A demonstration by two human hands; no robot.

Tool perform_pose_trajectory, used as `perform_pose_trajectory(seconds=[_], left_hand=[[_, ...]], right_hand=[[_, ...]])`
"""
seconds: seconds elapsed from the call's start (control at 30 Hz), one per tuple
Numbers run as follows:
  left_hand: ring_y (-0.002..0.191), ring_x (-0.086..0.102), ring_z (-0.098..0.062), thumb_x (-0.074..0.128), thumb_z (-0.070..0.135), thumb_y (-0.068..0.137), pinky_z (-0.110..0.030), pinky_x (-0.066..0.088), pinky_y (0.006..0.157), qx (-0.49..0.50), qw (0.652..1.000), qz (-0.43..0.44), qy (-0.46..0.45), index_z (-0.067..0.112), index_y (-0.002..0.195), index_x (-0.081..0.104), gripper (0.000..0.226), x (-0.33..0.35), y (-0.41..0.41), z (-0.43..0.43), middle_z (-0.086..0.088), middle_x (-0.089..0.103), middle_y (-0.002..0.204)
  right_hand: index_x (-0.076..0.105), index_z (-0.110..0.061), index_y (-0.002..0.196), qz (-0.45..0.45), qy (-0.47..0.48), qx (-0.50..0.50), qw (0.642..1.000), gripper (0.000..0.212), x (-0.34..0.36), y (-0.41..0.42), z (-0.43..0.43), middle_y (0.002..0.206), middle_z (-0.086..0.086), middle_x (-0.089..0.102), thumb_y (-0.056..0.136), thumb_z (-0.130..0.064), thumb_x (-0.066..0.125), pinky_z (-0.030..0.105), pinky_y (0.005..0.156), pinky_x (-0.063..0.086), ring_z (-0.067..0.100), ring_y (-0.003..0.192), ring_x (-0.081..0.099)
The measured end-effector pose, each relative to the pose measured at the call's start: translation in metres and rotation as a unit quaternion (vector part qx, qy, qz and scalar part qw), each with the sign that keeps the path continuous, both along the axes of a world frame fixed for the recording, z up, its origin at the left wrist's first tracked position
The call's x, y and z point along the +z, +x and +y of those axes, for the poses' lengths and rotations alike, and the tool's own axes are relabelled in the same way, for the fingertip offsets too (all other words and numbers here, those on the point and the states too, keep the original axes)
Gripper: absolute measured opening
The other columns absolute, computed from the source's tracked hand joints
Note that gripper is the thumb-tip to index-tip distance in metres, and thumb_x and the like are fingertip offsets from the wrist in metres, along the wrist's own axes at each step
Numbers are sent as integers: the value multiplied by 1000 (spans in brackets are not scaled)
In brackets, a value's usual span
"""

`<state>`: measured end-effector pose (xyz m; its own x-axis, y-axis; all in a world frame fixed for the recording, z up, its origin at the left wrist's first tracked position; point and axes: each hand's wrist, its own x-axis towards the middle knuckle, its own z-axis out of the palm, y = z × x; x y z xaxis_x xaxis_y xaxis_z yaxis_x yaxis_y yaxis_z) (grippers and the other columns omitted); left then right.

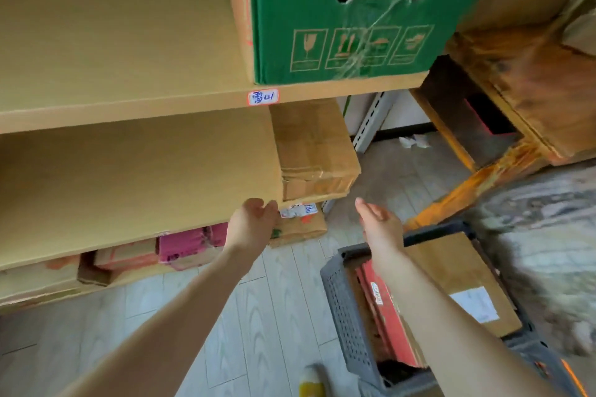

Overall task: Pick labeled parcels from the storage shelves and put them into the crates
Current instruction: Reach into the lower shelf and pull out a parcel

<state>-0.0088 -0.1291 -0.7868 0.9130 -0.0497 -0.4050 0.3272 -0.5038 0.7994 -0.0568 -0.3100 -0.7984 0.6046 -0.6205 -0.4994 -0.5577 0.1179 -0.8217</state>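
Observation:
A worn brown cardboard parcel (314, 151) lies at the right end of the middle shelf (129, 177), its crushed corner sticking past the shelf edge. Just below and left of it my left hand (253, 224) reaches up with relaxed fingers and holds nothing. To the parcel's lower right, my right hand (380, 224) is stretched out flat and empty. On the floor under my right forearm stands a grey perforated crate (342, 306) holding a red box (383, 316) and a flat brown labeled parcel (458, 277).
A green carton (342, 13) stands on the upper shelf above a handwritten shelf tag (263, 97). Pink and brown parcels (183, 246) lie on the lowest level. Wooden crates (503, 100) are stacked at the right. A shoe tip (311, 382) shows on the pale wood floor.

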Motion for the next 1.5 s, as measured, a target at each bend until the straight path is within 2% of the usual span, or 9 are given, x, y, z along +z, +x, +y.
perform_pose_trajectory(seconds=[0.4, 0.47, 0.6, 0.7, 0.87, 1.07, 1.27, 1.4, 1.5], left_hand=[[58, 46, -13, 32, 38, 98, -17, 39, 42, 97, 994, -7, -57, 15, 96, 51, 30, -80, 72, -68, 2, 49, 68], [71, 52, -9, 35, 36, 98, -7, 42, 56, 146, 979, -39, -135, 21, 95, 53, 24, -78, 64, -62, 9, 55, 78], [102, 53, -14, 54, 31, 91, -38, 48, 89, 183, 957, -134, -179, 32, 97, 57, 6, -70, 47, -38, 6, 59, 102], [118, 36, -4, 72, 56, 66, -28, 35, 96, 241, 956, -36, -165, 26, 137, 37, 84, -60, 40, -22, 3, 43, 134], [79, 63, -12, 74, 51, 59, -37, 49, 77, 292, 905, -25, -309, 17, 94, 61, 51, -47, 37, 1, 11, 67, 79], [80, 64, -6, 69, 23, 81, -22, 50, 73, 281, 925, -145, -209, 16, 106, 62, 26, -42, 14, -5, 8, 69, 87], [123, 50, -13, 43, 50, 84, -39, 42, 102, 152, 958, -243, -33, 17, 127, 57, 56, -49, -7, -23, -4, 58, 128], [89, 57, 6, 52, 22, 91, -5, 42, 79, 165, 948, -270, -34, 8, 108, 67, 27, -55, -5, -13, -1, 67, 104], [93, 59, -9, 61, 17, 88, -13, 41, 81, 243, 946, -215, 14, 7, 113, 63, 27, -63, 9, 10, -4, 63, 103]], right_hand=[[47, -15, 122, -19, 21, 30, 999, 47, -70, 116, -46, 111, 0, 52, 86, -41, 61, 28, 80, 36, 15, 95, 47], [50, -17, 115, -28, 29, 8, 999, 39, -72, 114, -44, 116, 4, 59, 86, -40, 61, 30, 78, 43, 18, 98, 55], [51, -23, 92, -29, 147, -8, 989, 14, -71, 103, -33, 96, -1, 61, 90, -35, 57, 27, 79, 50, 19, 95, 59], [49, -24, 87, -13, 228, 5, 973, 11, -72, 93, -15, 96, 0, 57, 93, -33, 53, 29, 81, 52, 30, 101, 61], [45, -30, 129, -7, 212, 124, 969, 34, -74, 88, 21, 125, 9, 57, 96, -25, 48, 41, 102, 43, 31, 117, 55], [66, -25, 107, -29, 226, 256, 940, 60, -47, 97, 42, 96, -7, 73, 69, -70, 53, 31, 92, 44, 10, 92, 65], [51, -13, 130, -44, 393, 201, 896, 66, -54, 94, 35, 122, 10, 64, 75, -48, 61, 44, 103, 42, 24, 114, 61], [49, -11, 132, -38, 416, 169, 893, 66, -64, 92, 24, 125, 13, 62, 77, -46, 59, 46, 100, 43, 27, 116, 59], [52, -17, 130, -37, 414, 167, 894, 54, -68, 93, 20, 125, 10, 62, 85, -48, 49, 47, 98, 44, 26, 117, 57]])
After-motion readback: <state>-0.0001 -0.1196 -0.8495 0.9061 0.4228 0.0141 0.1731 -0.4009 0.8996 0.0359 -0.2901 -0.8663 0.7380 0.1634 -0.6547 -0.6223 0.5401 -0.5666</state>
